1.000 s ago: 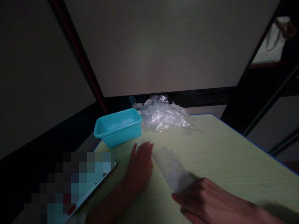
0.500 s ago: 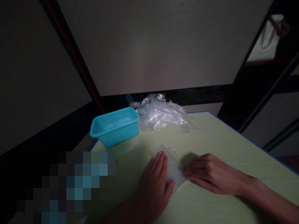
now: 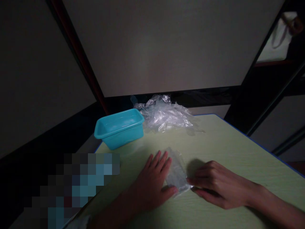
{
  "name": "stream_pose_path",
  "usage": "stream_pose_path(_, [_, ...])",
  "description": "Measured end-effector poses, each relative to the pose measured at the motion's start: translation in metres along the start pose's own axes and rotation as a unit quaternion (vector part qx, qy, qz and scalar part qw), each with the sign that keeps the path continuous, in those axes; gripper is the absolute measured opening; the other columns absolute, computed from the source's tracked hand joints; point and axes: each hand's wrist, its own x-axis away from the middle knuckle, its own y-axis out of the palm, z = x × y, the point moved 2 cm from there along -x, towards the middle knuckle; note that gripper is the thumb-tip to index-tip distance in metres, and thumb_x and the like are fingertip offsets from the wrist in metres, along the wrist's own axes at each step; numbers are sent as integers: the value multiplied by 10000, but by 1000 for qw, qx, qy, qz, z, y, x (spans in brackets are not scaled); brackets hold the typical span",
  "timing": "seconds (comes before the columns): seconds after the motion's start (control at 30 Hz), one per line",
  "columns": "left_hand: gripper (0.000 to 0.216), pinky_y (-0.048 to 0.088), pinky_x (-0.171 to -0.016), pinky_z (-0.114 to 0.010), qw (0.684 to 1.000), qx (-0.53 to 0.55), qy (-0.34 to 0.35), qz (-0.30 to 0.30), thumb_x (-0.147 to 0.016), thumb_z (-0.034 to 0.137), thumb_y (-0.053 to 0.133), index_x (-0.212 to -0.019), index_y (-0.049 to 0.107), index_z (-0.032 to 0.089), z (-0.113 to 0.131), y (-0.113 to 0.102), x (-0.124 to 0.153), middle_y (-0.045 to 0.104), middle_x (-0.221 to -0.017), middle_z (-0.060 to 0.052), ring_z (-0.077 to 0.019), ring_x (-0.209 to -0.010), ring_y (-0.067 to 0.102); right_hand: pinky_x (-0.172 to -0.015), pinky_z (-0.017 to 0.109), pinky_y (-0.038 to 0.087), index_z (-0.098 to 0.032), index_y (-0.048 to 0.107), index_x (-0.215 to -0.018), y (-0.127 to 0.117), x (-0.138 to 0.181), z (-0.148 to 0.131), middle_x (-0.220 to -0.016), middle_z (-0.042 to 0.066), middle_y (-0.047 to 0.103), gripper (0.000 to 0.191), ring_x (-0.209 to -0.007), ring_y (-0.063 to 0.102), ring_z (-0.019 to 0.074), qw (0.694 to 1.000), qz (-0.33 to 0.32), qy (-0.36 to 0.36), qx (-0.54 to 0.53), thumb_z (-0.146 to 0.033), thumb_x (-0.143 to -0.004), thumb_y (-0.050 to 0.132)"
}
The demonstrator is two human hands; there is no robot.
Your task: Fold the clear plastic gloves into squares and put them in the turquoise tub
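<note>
A clear plastic bag (image 3: 177, 173), folded flat, lies on the light green table in front of me. My left hand (image 3: 152, 183) is spread over its left side, fingers apart, with the thumb on the near edge. At the bag's lower right corner, my right hand (image 3: 212, 183) has thumb and forefinger around the edge in a pinch, its other fingers curled in. Part of the bag is hidden under my left fingers.
A turquoise plastic bin (image 3: 124, 133) stands at the table's back left. Beside it is a heap of crumpled clear plastic bags (image 3: 166, 116). Cabinet panels (image 3: 166, 47) rise behind the blue-edged table (image 3: 228, 146). A white bag (image 3: 277, 41) sits on a shelf at upper right.
My left fingers have spread apart and shifted slightly left, uncovering more of the bag. The right thumb and forefinger have moved slightly down toward its lower right corner.
</note>
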Motion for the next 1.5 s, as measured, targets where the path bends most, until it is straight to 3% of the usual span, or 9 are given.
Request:
stream_pose_path(0.17, [699, 73, -1095, -513, 999, -2, 40, 7, -848, 442, 480, -1407, 222, 111, -1, -2, 0, 84, -1497, -124, -290, -1369, 6, -635, 318, 424, -126, 617, -1071, -6, -1, 17, -772, 83, 595, 367, -723, 533, 196, 999, 39, 32, -17, -322, -937, 337])
stream_pose_path(0.33, [700, 79, -1098, -493, 996, 11, 92, 10, -854, 438, 472, -1421, 176, 153, 11, 2, 4, 56, -1501, -110, -261, -1373, 8, -786, 392, 434, -155, 530, -1235, -3, 0, 32, -948, 107, 555, 401, -892, 506, 222, 998, 30, 48, -38, -369, -924, 394])
stream_pose_path(0.7, [673, 127, -1087, -509, 994, 13, 103, 25, -836, 413, 526, -1405, 235, 205, 13, 0, 6, 143, -1494, -103, -275, -1369, 58, -789, 416, 420, -179, 472, -1297, 2, -3, 32, -985, 112, 526, 439, -915, 482, 236, 998, 6, 58, -35, -391, -921, 394])
stream_pose_path(1.2, [662, 118, -1083, -515, 994, 7, 108, 13, -853, 444, 498, -1408, 223, 211, 13, 1, 5, 135, -1494, -108, -271, -1370, 47, -797, 422, 416, -208, 442, -1319, 5, -5, 32, -1037, 121, 528, 459, -940, 480, 240, 998, 14, 47, -26, -423, -918, 383])
stream_pose_path(1.5, [655, 141, -1082, -512, 994, 11, 111, 12, -837, 455, 527, -1390, 279, 207, 15, -3, 4, 186, -1483, -110, -279, -1367, 84, -956, 447, 355, -212, 432, -1321, 4, -8, 32, -1289, 94, 509, 452, -1161, 427, 239, 997, 14, 32, -62, -403, -912, 423])
